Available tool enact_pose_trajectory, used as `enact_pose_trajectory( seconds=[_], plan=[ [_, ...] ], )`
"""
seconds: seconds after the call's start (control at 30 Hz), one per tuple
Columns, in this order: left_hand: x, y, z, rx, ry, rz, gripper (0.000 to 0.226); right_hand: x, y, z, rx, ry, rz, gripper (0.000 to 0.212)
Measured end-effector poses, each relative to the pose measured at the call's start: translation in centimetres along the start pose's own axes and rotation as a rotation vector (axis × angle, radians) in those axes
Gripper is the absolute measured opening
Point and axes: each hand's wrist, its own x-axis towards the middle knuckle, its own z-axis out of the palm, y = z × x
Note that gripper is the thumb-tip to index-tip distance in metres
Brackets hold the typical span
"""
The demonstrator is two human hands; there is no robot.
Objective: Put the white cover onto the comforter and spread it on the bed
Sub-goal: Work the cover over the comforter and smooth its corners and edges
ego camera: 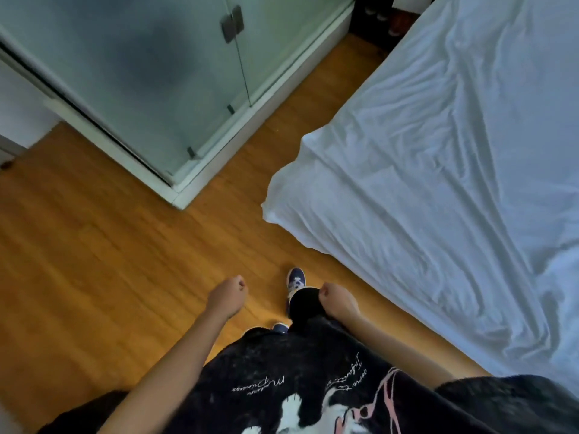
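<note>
Both hands, left hand (228, 296) and right hand (339, 300), are loosely fisted, holding nothing, seemingly mid-walk. The white-covered comforter (438, 170) lies wrinkled across the bed, probably awaiting smoothing.

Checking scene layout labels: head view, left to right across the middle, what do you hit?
Frosted glass door → wooden floor → white cover spread on the bed.
</note>
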Motion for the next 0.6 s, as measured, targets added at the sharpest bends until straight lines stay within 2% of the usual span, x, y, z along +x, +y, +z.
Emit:
enact_pose_trajectory(
  seconds=[0.3,0.5,0.6],
  plan=[
    [14.0,-3.4,-15.1,0.134,-0.026,0.076,0.024,13.7,-13.3,-3.0,0.148,-0.008,0.166,0.021],
    [20.8,-5.4,-25.0,0.263,-0.066,0.132,0.019,19.2,-21.8,-6.6,0.226,0.113,0.305,0.014],
    [25.5,-4.9,-29.5,0.376,-0.068,0.232,0.016,22.3,-25.5,-8.3,0.331,0.226,0.376,0.017]
  ],
)
